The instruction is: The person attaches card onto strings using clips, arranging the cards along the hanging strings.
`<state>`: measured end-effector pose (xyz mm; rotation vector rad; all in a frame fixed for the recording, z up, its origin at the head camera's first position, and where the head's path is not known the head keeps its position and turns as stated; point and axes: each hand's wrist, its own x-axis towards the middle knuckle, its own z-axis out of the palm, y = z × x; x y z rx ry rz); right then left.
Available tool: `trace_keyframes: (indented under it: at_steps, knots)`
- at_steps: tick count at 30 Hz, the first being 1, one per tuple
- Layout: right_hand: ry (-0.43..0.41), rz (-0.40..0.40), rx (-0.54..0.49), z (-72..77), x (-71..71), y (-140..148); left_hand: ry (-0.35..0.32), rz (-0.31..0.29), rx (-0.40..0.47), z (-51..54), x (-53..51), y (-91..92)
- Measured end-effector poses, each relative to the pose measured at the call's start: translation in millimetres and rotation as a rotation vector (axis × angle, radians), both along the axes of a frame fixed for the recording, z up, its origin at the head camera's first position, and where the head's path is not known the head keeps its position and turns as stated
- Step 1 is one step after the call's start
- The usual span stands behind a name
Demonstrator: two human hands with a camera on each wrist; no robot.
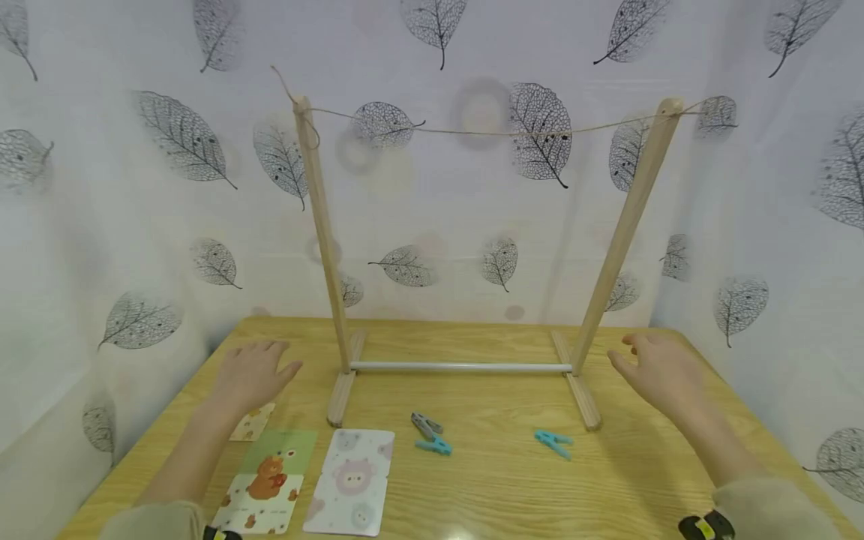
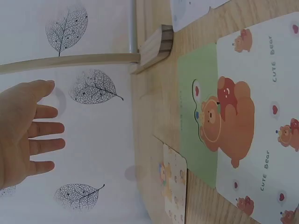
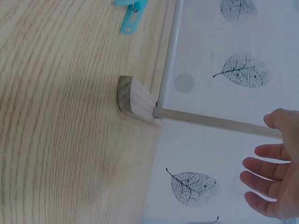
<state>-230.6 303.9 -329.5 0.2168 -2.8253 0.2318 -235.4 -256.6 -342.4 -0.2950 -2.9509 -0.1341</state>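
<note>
My left hand (image 1: pixel 251 379) hovers above the table's left side with fingers extended, touching nothing. Below it lie a green-and-white bear card (image 1: pixel 270 484) and a smaller patterned card (image 1: pixel 253 422), the latter partly hidden by the forearm. A pale card with a pink animal (image 1: pixel 353 478) lies alongside. On the right, my right hand (image 1: pixel 660 373) is held up with slightly bent, loose fingers and holds nothing. Between the hands stands a wooden frame (image 1: pixel 324 240) with a string (image 1: pixel 472 133) tied across its post tops. A grey clothespin (image 1: pixel 425 424) and two teal clothespins (image 1: pixel 553 442) rest before it.
A white rod (image 1: pixel 459 367) joins the frame's two wooden feet low over the wooden table (image 1: pixel 486 495). Leaf-patterned curtain (image 1: pixel 432 202) hangs behind and along both sides. One loose string end sticks up at the left post.
</note>
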Motion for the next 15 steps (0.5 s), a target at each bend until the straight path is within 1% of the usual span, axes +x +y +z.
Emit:
trace_keyframes:
  at_steps: [2,6,8,11,13,15]
  knots:
    - [-0.001,0.028,-0.003,0.6,3.1,-7,-0.018,-0.016,0.009,1.6,3.5,0.8]
    - [-0.009,0.063,-0.021,0.0,8.9,-23,-0.062,-0.052,-0.009,1.6,9.0,1.7]
    - [0.004,0.084,-0.018,-1.3,11.0,-30,-0.077,-0.065,-0.025,-1.1,11.2,1.9]
    - [0.017,0.115,-0.007,-4.4,12.7,-40,-0.062,-0.090,-0.051,-8.8,13.3,0.6]
    - [0.045,0.144,-0.003,-8.2,12.6,-47,-0.029,-0.111,-0.069,-14.0,14.6,-0.9]
    - [0.075,0.175,0.011,-12.9,12.1,-53,0.022,-0.133,-0.094,-19.2,15.5,-2.8]
